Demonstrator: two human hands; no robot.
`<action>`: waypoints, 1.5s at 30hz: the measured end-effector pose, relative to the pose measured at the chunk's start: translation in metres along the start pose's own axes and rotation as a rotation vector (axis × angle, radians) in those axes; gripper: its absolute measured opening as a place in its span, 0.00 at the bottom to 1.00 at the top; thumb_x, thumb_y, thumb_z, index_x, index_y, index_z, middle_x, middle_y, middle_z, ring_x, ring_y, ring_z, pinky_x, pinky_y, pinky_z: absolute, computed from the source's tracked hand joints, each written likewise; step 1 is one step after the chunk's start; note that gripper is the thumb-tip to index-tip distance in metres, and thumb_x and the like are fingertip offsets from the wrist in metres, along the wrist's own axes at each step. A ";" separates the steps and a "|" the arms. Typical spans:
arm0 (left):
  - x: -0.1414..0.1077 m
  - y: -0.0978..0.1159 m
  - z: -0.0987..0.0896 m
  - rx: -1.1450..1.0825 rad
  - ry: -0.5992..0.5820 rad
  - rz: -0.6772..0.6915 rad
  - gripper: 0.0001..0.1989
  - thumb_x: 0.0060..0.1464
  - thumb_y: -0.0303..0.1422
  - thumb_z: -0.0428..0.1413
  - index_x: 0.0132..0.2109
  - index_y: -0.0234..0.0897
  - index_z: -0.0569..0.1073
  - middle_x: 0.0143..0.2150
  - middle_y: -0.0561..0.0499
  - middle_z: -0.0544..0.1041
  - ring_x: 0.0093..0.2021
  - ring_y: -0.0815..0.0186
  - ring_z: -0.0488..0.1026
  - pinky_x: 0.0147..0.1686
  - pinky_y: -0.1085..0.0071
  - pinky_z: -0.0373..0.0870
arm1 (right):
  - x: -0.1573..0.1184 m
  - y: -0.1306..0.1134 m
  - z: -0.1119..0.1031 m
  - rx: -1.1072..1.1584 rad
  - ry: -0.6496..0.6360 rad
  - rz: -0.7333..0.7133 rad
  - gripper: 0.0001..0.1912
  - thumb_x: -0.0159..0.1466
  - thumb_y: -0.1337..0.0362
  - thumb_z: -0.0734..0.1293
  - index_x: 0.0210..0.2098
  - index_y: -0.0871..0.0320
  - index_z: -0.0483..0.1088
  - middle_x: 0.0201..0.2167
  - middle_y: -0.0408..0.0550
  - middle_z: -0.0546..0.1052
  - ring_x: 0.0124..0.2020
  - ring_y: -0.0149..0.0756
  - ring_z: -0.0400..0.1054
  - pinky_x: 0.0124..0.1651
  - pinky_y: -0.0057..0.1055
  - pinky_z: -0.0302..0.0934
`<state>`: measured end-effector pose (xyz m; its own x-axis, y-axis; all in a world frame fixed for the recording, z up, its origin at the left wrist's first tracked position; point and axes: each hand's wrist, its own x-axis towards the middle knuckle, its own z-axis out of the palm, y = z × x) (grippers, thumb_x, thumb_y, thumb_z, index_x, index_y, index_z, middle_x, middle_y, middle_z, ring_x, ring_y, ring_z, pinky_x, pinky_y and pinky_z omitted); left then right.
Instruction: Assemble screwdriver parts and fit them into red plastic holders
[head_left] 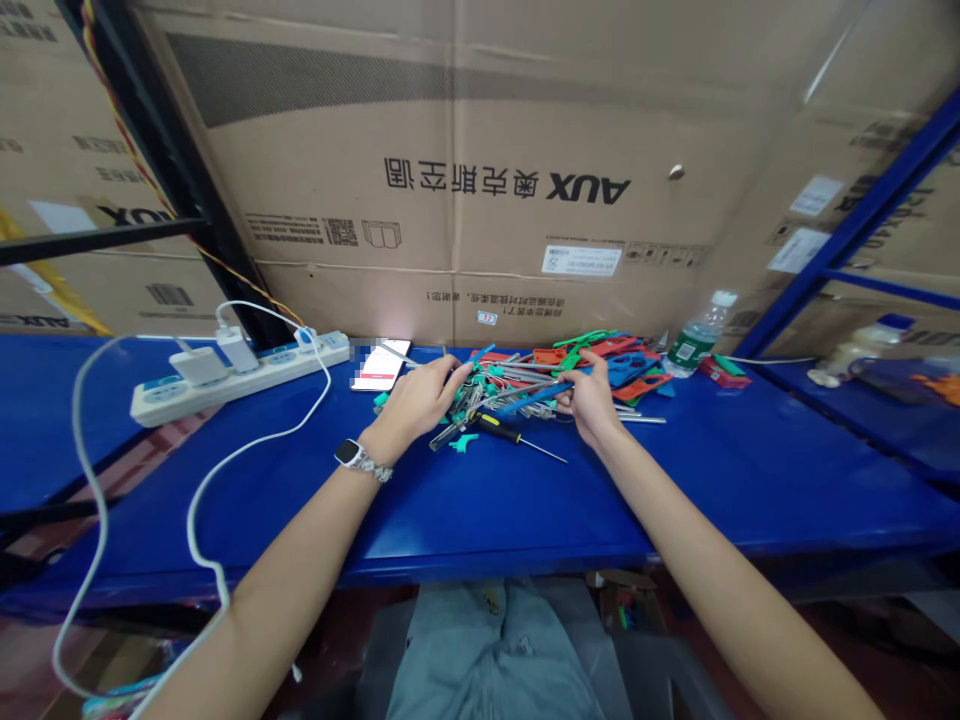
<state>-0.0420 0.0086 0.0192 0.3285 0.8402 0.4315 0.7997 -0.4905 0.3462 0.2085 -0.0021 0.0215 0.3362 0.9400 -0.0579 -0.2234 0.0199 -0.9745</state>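
A heap of metal rods and small green clips (491, 385) lies on the blue table (480, 510). My left hand (424, 395) is at the heap's left side, fingers bent over the parts; what they grip, if anything, is hidden. My right hand (591, 395) is closed on a blue strip (529, 399) that slants down to the left across the heap. Red, green and blue plastic pieces (634, 368) are piled behind and right of my right hand. In front of the heap rests a black and yellow screwdriver (499, 428), its tip toward the right.
A lit phone (381, 365) lies left of the heap. Further left is a white power strip (247, 378) with chargers and a looping white cable (196, 500). A water bottle (691, 345) and a red box (724, 373) stand at the right. Large cartons (450, 120) rise behind.
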 end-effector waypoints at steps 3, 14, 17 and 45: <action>0.000 0.003 0.001 -0.035 0.009 -0.001 0.22 0.74 0.47 0.39 0.40 0.40 0.70 0.36 0.47 0.79 0.34 0.60 0.76 0.31 0.66 0.63 | -0.001 0.001 0.001 0.100 -0.008 -0.196 0.32 0.54 0.69 0.63 0.58 0.45 0.54 0.25 0.31 0.65 0.13 0.25 0.52 0.15 0.23 0.47; -0.004 0.035 0.010 0.340 -0.068 0.136 0.23 0.74 0.47 0.39 0.48 0.34 0.69 0.42 0.37 0.80 0.49 0.49 0.75 0.37 0.65 0.68 | -0.010 0.010 0.061 0.156 -0.277 -0.058 0.16 0.62 0.68 0.61 0.49 0.50 0.61 0.26 0.35 0.69 0.18 0.30 0.63 0.20 0.26 0.57; -0.003 0.033 0.012 0.363 -0.067 0.161 0.22 0.74 0.46 0.41 0.53 0.33 0.68 0.46 0.36 0.80 0.47 0.51 0.77 0.40 0.63 0.69 | -0.011 0.007 0.061 0.212 -0.313 -0.013 0.10 0.64 0.68 0.60 0.44 0.52 0.63 0.24 0.36 0.69 0.19 0.30 0.63 0.22 0.26 0.58; 0.161 0.078 0.077 0.051 -0.143 0.399 0.18 0.73 0.41 0.48 0.59 0.34 0.72 0.56 0.39 0.77 0.55 0.53 0.78 0.55 0.59 0.73 | 0.051 -0.011 -0.051 0.239 -0.043 -0.050 0.14 0.55 0.56 0.71 0.36 0.54 0.66 0.17 0.33 0.68 0.14 0.25 0.55 0.17 0.23 0.44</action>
<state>0.1118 0.1234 0.0513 0.6805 0.6125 0.4021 0.6185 -0.7745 0.1329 0.2747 0.0280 0.0186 0.3144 0.9493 0.0036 -0.4196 0.1423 -0.8965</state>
